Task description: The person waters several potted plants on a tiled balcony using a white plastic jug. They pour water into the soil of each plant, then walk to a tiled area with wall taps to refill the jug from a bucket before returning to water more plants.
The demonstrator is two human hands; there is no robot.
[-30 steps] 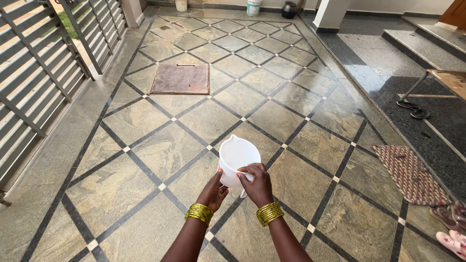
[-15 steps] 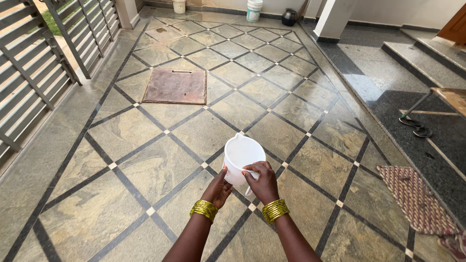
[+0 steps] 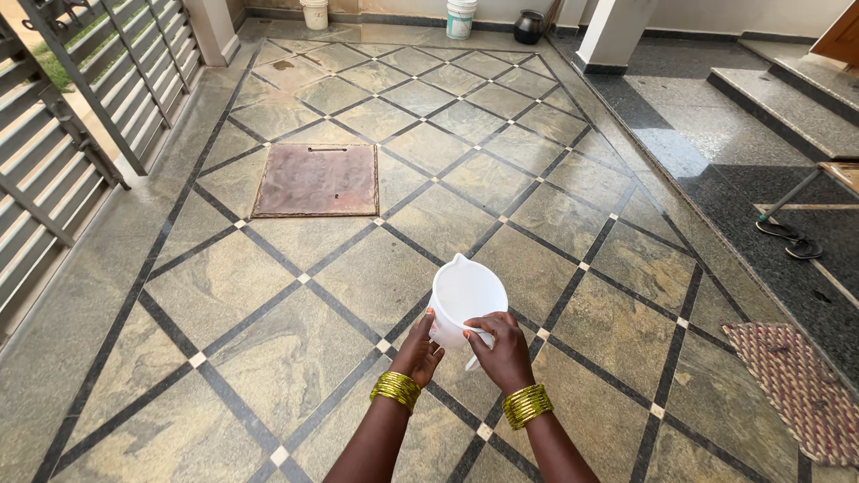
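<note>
- Metal gate [image 3: 63, 134] — slatted, grey, at the far left edge, standing beside the tiled floor.
- Tiled floor [image 3: 268, 349] — large stone-coloured squares set diagonally, with dark bands and small white insets at the crossings.
- Cover plate [image 3: 318, 180] — flat, reddish-brown, square, set flush into the floor well ahead of the hands.
- Left hand [image 3: 419, 356] — cupped against the near left side of the jug, fingers closed on its wall; gold bangles [image 3: 395, 391] stacked at the wrist.
- White jug [image 3: 465, 302] — plastic, spout pointing away from the person, held above the floor between both hands, near the lower centre of the view; interior looks white, contents cannot be told.
- Right hand [image 3: 506, 351] — curled over the jug's near rim and handle, gripping it.
- Two buckets [image 3: 461, 18] and a dark pot [image 3: 528, 27] — at the far wall.
- Sandals [image 3: 792, 240] — on the dark polished floor at right.
- Woven mat [image 3: 801, 389] — lower right corner.
</note>
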